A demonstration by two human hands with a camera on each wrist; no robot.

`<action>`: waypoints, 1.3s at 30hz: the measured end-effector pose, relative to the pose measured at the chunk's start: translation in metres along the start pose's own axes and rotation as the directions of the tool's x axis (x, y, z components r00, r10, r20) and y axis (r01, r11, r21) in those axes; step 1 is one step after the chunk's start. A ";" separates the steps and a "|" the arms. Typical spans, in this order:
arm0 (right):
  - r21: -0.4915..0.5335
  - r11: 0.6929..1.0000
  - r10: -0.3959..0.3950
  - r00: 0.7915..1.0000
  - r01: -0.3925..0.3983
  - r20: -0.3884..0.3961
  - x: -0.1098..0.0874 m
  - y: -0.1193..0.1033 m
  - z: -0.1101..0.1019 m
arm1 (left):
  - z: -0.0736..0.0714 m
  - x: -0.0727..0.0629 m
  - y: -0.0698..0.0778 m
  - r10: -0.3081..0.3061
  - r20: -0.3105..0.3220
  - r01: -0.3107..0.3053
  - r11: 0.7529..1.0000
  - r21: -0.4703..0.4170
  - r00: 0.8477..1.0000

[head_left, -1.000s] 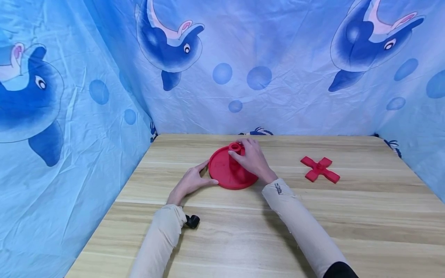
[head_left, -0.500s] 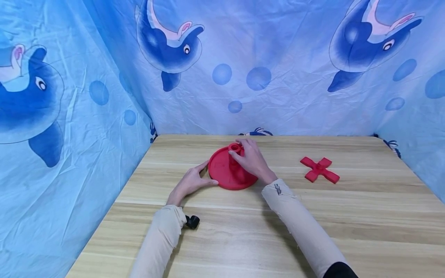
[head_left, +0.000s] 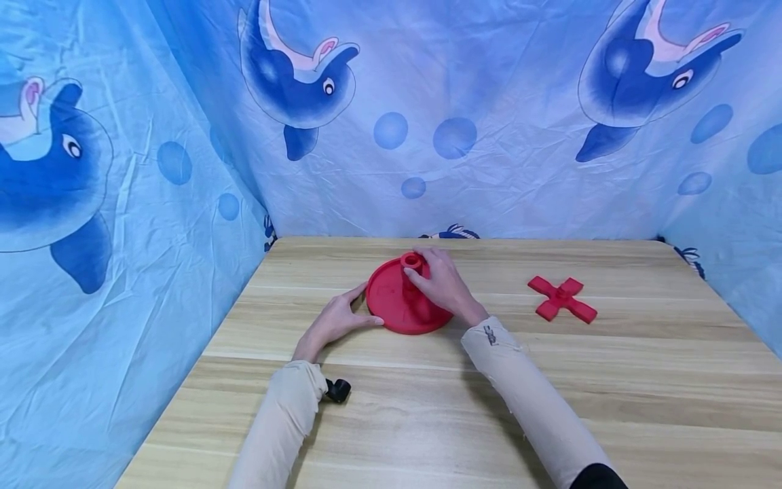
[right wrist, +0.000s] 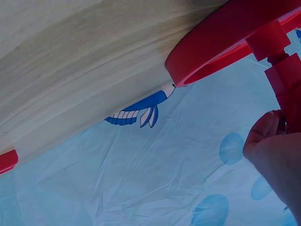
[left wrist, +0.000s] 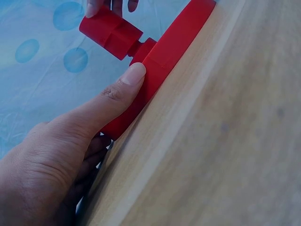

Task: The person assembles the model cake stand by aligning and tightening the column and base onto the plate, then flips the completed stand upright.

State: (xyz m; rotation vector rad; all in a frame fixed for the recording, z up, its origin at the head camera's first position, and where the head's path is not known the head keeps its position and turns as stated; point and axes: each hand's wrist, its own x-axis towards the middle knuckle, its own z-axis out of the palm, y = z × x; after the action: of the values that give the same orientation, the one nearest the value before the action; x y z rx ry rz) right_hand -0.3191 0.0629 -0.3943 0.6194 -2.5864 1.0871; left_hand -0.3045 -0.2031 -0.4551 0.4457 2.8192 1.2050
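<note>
on the table (head_left: pixel 391 421), head view: a red base (head_left: pixel 385 302) lies flat, its rim (head_left: pixel 408 331) grasped between thumb and fingers of the left hand (head_left: pixel 332 320), while the right hand (head_left: pixel 447 284) grips the upright red tube (head_left: pixel 411 288), a red cross (head_left: pixel 562 299) lying well apart to the right. left wrist view: a narrow neck (left wrist: pixel 135 49) shows between tube and base. right wrist view: the right hand's fingers curl against the tube.
</note>
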 end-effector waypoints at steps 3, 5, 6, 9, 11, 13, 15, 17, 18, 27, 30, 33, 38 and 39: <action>-0.005 1.000 0.001 1.000 -0.001 -0.007 0.000 0.001 0.001 | 0.000 0.000 0.000 0.003 0.002 -0.003 1.000 -0.004 1.000; -0.004 1.000 0.004 1.000 -0.004 -0.007 0.000 0.000 0.000 | 0.000 0.000 0.000 -0.001 0.004 0.001 1.000 -0.008 1.000; -0.004 1.000 0.001 1.000 -0.001 -0.007 0.000 0.001 0.000 | 0.000 0.000 0.000 -0.003 0.004 0.003 1.000 -0.009 1.000; 0.001 1.000 -0.020 1.000 0.020 -0.010 0.000 0.001 -0.001 | 0.001 0.000 0.000 -0.005 0.003 0.005 1.000 -0.004 1.000; 0.007 0.999 -0.040 0.999 0.040 -0.016 0.000 0.000 -0.001 | 0.000 0.000 0.000 -0.005 -0.001 0.005 1.000 0.000 1.000; 0.005 0.999 -0.054 0.998 0.054 -0.024 0.001 0.000 -0.001 | 0.000 0.000 0.001 -0.003 -0.003 0.003 1.000 0.004 1.000; 0.001 0.999 -0.055 0.998 0.055 -0.030 0.001 0.000 0.000 | 0.000 0.000 0.001 -0.005 -0.004 0.005 1.000 0.006 1.000; 0.002 0.999 -0.043 0.999 0.043 -0.034 0.001 -0.001 0.001 | 0.000 0.000 0.001 -0.008 -0.002 0.008 1.000 0.008 1.000; 0.003 0.999 -0.036 0.999 0.036 -0.034 0.001 -0.001 0.001 | 0.000 0.000 0.000 -0.009 -0.001 0.009 1.000 0.007 1.000; 0.014 0.998 -0.068 0.997 0.069 -0.019 0.002 -0.002 -0.001 | -0.001 0.000 0.001 -0.012 0.003 0.012 1.000 0.017 1.000; 0.014 0.998 -0.053 0.998 0.053 -0.020 0.002 -0.002 0.000 | -0.001 0.000 0.001 -0.013 0.003 0.012 1.000 0.022 1.000; 0.002 1.000 -0.022 0.999 0.022 -0.026 0.003 -0.002 0.000 | -0.001 0.000 0.001 -0.009 0.005 0.009 1.000 0.023 1.000; -0.017 1.000 0.011 0.999 -0.012 -0.033 0.003 -0.004 0.001 | -0.002 0.000 0.000 -0.005 0.008 0.005 1.000 0.021 1.000; -0.018 1.000 0.009 0.999 -0.010 -0.032 0.003 -0.004 0.001 | -0.002 0.000 0.000 -0.005 0.009 0.005 1.000 0.020 1.000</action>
State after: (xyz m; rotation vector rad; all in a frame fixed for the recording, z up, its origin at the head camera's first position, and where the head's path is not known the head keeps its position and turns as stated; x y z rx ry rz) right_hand -0.3197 0.0588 -0.3913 0.5810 -2.5718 1.0660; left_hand -0.3049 -0.2041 -0.4537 0.4443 2.8254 1.1716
